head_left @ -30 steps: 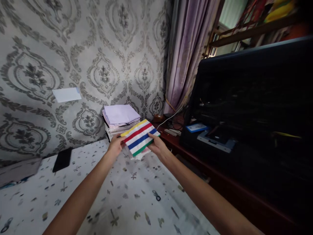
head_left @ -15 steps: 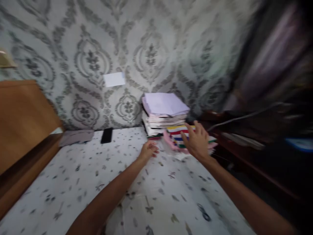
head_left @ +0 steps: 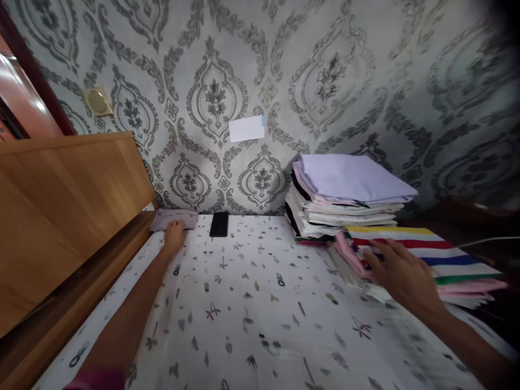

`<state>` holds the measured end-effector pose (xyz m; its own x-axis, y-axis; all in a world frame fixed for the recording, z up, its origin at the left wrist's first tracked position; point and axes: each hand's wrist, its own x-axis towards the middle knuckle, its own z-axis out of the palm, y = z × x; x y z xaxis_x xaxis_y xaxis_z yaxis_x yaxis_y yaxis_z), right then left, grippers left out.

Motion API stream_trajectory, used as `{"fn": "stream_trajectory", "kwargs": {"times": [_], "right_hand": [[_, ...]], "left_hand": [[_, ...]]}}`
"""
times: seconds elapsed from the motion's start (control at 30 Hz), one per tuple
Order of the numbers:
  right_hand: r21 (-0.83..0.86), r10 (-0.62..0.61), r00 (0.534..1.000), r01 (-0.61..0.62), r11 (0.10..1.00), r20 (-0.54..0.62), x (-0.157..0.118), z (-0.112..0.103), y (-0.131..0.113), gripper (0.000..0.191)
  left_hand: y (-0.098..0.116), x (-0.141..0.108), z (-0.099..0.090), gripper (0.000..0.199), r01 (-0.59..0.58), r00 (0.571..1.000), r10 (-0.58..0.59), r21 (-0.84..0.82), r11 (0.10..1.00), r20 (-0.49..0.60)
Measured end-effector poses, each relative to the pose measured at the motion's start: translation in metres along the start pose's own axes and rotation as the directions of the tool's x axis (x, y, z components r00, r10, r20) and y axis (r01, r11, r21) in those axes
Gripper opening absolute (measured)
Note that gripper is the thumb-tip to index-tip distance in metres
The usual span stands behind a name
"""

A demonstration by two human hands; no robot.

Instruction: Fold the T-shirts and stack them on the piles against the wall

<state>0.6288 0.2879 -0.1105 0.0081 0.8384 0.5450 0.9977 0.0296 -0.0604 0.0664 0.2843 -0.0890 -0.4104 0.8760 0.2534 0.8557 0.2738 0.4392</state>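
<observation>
My left hand (head_left: pixel 174 237) reaches to the far left of the bed, its fingers closed over the front edge of a folded grey cloth (head_left: pixel 162 218). On the right, my right hand (head_left: pixel 400 271) rests with fingers apart on a folded striped cloth (head_left: pixel 410 246) in yellow, white, red, blue and green. Pink and white folded cloths lie beneath the striped one. Just behind stands a taller pile of folded cloths, with a lilac cloth (head_left: pixel 353 177) on top and white, black and pink layers below.
A black phone (head_left: pixel 219 224) lies near the wall. The white patterned bedsheet (head_left: pixel 244 303) spreads across the middle. A wooden board (head_left: pixel 73 206) borders the left side. On the wallpapered wall are a white paper (head_left: pixel 246 129) and a round switch (head_left: pixel 97 101). A pale cable (head_left: pixel 487 239) runs at right.
My left hand has moved left from beside the piles to the grey cloth. My right hand has come down onto the striped cloth. The view has turned left.
</observation>
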Motion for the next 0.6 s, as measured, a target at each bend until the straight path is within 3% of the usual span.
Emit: {"fn": "stream_trajectory", "kwargs": {"times": [0.2, 0.3, 0.4, 0.5, 0.57, 0.6], "right_hand": [[0.166, -0.162, 0.983, 0.175, 0.971, -0.09, -0.016, -0.036, -0.028, 0.051], [0.289, -0.195, 0.979, 0.206, 0.935, -0.065, -0.03, -0.045, -0.046, 0.046], [0.422, -0.232, 0.973, 0.215, 0.881, -0.011, -0.049, -0.052, -0.078, 0.043], [0.58, -0.346, 0.934, 0.235, 0.78, 0.086, -0.075, -0.063, -0.13, 0.039], [0.668, -0.471, 0.874, 0.28, 0.689, 0.119, -0.097, -0.072, -0.172, 0.044], [0.709, -0.553, 0.825, 0.319, 0.629, 0.119, -0.108, -0.075, -0.192, 0.051]], "left_hand": [[-0.02, 0.031, 0.003, 0.024, -0.065, 0.996, 0.054, 0.165, 0.984, 0.068], [-0.023, 0.038, -0.008, 0.017, -0.086, 0.988, 0.063, 0.162, 0.983, 0.141], [-0.021, 0.025, -0.028, 0.007, -0.139, 0.959, 0.11, 0.095, 0.986, 0.26], [-0.011, -0.021, -0.047, 0.014, -0.235, 0.853, 0.227, -0.044, 0.971, 0.47], [0.0, -0.065, -0.059, 0.024, -0.285, 0.704, 0.345, -0.197, 0.938, 0.621], [0.006, -0.086, -0.064, 0.029, -0.294, 0.588, 0.426, -0.309, 0.905, 0.688]]}}
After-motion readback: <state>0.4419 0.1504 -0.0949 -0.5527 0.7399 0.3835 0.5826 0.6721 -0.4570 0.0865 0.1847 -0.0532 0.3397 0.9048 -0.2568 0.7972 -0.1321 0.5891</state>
